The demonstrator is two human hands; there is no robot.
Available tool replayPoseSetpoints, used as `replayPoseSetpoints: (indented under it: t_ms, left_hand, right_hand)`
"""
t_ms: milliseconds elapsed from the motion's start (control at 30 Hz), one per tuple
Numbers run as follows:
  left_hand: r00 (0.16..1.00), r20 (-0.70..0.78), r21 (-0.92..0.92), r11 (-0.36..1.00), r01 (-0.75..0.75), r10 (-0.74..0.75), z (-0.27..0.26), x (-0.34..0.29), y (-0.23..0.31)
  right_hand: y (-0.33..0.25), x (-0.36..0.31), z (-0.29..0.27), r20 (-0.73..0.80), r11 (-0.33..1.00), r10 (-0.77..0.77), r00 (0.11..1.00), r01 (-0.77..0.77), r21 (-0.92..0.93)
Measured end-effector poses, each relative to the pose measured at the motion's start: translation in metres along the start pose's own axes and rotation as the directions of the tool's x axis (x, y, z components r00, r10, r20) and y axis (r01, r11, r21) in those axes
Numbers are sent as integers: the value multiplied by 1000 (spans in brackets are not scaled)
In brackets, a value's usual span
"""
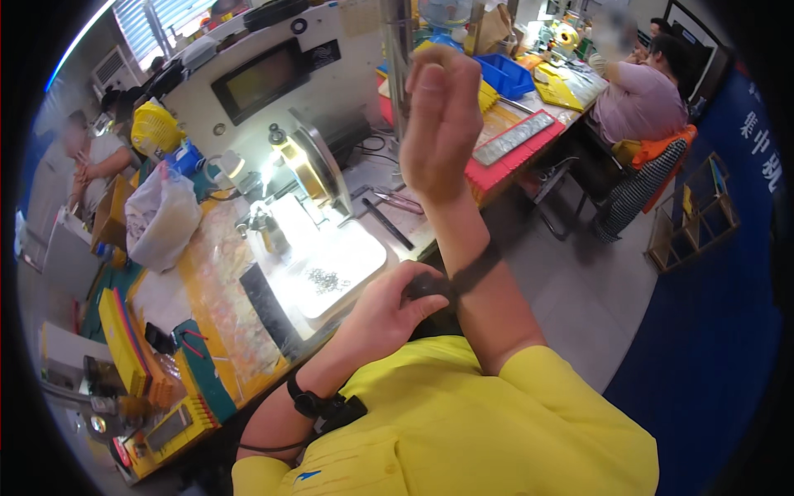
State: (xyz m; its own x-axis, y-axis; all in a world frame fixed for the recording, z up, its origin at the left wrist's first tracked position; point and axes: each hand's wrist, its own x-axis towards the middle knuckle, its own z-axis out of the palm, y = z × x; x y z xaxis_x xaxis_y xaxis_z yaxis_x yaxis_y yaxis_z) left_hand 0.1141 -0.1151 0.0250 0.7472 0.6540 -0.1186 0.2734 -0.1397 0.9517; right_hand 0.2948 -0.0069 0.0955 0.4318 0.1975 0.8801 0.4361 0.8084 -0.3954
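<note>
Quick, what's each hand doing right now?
Left hand: closed on a black device at the right forearm.
Right hand: raised, loosely closed, nothing visibly held.

Crowded workbench under a bright lamp

The workbench (227, 273) has an orange-brown top covered with scuffed clear film. A brightly lit white tray (357, 255) lies near its front edge, small dark pieces (327, 281) scattered in it. A black strip (271, 307) lies just beside the tray's left side; a slim black tool (387, 224) lies to its right. Farther left rests a bulging white plastic bag (163, 217), with stacked yellow trays (122, 343) nearer the left end. To the right, a second bench (536, 155) bears a red mat (490, 175), with a flat silvery slab (513, 139) on it, and a blue bin (504, 76).
</note>
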Motion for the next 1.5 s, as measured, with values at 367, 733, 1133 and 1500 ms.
replayPoseSetpoints:
  t_ms: [367, 733, 1133, 1500]
  left_hand:
    - [972, -150, 227, 963, -142, 178, 7, 7, 25]
    - [986, -102, 182, 977, -109, 129, 16, -4, 1]
    - [1000, -8, 122, 993, 9, -8, -2, 4, 27]
    - [1000, -13, 238, 971, 19, -17, 19, -3, 40]
  right_hand:
    - [44, 0, 17, 72, 936, -222, 972, 233, -262]
    - [22, -6, 28, 13, 595, 667, 745, -543, 592]
    - [32, 1, -19, -173, 933, 232, 957, -169, 318]
    - [52, -28, 3, 202, 805, -286, 937, 349, -479]
